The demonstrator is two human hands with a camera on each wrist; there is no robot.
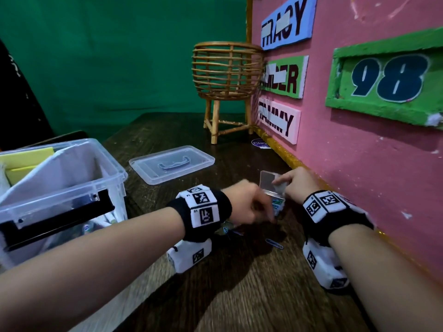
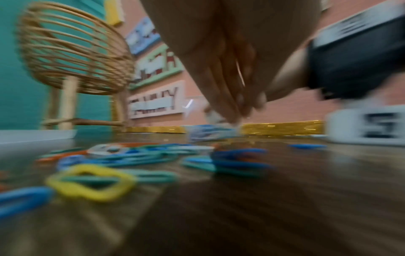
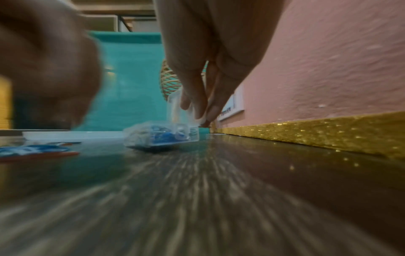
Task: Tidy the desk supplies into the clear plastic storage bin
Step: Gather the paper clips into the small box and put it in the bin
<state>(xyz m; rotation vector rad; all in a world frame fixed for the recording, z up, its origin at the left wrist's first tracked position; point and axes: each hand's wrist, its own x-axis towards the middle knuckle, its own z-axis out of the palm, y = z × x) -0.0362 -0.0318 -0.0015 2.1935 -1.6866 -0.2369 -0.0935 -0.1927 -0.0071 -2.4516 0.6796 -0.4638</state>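
Note:
A small clear paper clip box [image 1: 275,200] stands on the dark wooden table near the pink wall, its lid flipped up. My right hand [image 1: 282,185] pinches that raised lid [image 3: 175,107] between thumb and fingers, and the box [image 3: 162,136] shows blue clips inside. My left hand [image 1: 271,212] is right beside the box with its fingertips [image 2: 238,105] bunched together and pointing down at it. Blur hides whether they pinch anything. Loose coloured paper clips [image 2: 131,159] lie scattered under my left wrist, with one blue clip [image 1: 274,243] apart. The clear storage bin [image 1: 103,173] stands at the left.
The bin holds yellow sticky notes [image 1: 26,161], white paper and markers, and its clear lid [image 1: 171,164] lies flat behind my hands. A rattan basket stand [image 1: 226,89] stands at the back. The pink wall board [image 1: 359,164] with a gold edge [image 3: 317,136] runs close along the right.

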